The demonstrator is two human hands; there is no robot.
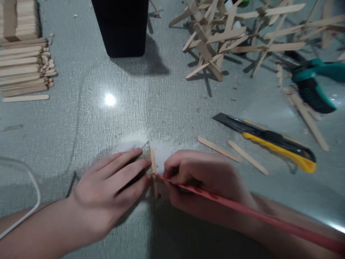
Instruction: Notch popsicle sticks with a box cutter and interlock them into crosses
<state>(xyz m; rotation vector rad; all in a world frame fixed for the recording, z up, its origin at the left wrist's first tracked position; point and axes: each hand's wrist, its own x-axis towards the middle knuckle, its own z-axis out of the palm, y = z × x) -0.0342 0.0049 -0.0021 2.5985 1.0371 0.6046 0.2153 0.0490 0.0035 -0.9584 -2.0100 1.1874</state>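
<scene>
My left hand lies flat with fingers stretched over a small clear triangular ruler, pressing it on the grey table. A short wooden craft stick lies upright against the ruler's edge. My right hand is closed around a red pencil, whose tip touches the stick near its middle. The pencil's long shaft runs off toward the lower right.
A yellow and black utility knife lies to the right, two loose sticks beside it. A stick structure and a teal glue gun stand at the back right. Stacked sticks are far left, a black container behind, a white cable at left.
</scene>
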